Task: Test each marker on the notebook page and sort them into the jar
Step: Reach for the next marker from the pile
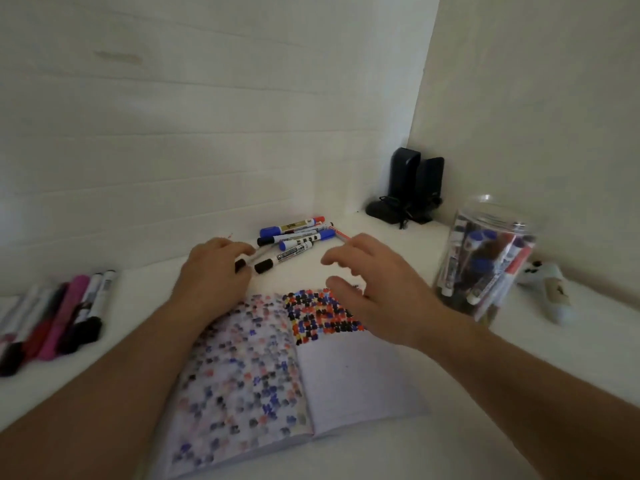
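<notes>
An open notebook [349, 379] lies in front of me; its left page is covered in faded colour blots and the top of its right page in dense black, red and blue marks. Several blue- and black-capped markers [298, 237] lie in a loose pile behind it. My left hand [214, 268] is at the pile's near end, thumb and fingers curled round a thin black-capped marker [241, 265]. My right hand [374, 289] hovers over the marked part of the right page, fingers spread and holding nothing. A clear jar [485, 258] with several markers stands to the right.
A row of pink, red and black markers [62, 317] lies at the left of the white table. Two black speakers [412, 188] stand in the back corner. A small white object [550, 289] lies right of the jar. White walls close off the back and right.
</notes>
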`<state>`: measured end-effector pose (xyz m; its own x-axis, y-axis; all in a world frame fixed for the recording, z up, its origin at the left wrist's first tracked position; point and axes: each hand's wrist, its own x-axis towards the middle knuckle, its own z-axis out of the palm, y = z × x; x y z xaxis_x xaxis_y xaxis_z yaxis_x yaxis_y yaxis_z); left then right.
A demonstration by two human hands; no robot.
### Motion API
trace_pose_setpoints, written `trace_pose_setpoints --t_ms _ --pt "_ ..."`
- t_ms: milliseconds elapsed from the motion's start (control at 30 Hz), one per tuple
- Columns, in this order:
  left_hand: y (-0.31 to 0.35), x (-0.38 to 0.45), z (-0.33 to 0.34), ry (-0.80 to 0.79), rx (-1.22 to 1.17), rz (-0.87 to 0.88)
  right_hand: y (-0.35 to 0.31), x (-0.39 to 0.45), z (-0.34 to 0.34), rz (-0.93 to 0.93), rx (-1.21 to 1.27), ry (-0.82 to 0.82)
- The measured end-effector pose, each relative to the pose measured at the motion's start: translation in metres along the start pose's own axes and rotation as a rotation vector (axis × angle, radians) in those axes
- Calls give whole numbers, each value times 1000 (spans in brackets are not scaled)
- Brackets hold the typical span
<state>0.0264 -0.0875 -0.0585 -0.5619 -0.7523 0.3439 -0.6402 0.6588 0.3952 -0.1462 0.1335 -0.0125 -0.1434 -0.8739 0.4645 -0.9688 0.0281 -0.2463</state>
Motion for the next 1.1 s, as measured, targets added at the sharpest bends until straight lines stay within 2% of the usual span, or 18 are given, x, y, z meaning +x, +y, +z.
trace_pose_setpoints --t_ms 67,133,333,500,567,633,733,767,867,933,1000,1100 --pt "-7 4 3 -57 2 -75 -3 6 20 -28 30 -103" --pt "-6 6 6 -70 11 -102 -2 12 32 -48 78 -131" --pt "-8 4 -3 -30 79 -175 17 8 43 37 283 -69" --pt "8 3 -40 93 -40 -241 24 6 39 38 297 -58" --pt "21 -3 -48 73 -135 -208 25 5 42 17 303 -57" --pt "40 -13 -50 -29 -217 -138 26 5 44 -10 244 12" --pt "63 -26 -38 -176 -100 108 24 8 39 -85 16 208" --pt "71 -32 -32 -207 -104 172 21 10 36 -110 -75 207" --pt "87 -48 -17 -285 -214 262 12 12 33 -123 -253 -9" --pt "88 -52 -14 -313 -345 200 12 13 38 -130 -247 -116" --pt "82 -50 -16 -316 -382 143 14 14 39 -94 -215 -185" --pt "71 -44 -15 -325 -316 183 16 11 41 -70 -201 -226"
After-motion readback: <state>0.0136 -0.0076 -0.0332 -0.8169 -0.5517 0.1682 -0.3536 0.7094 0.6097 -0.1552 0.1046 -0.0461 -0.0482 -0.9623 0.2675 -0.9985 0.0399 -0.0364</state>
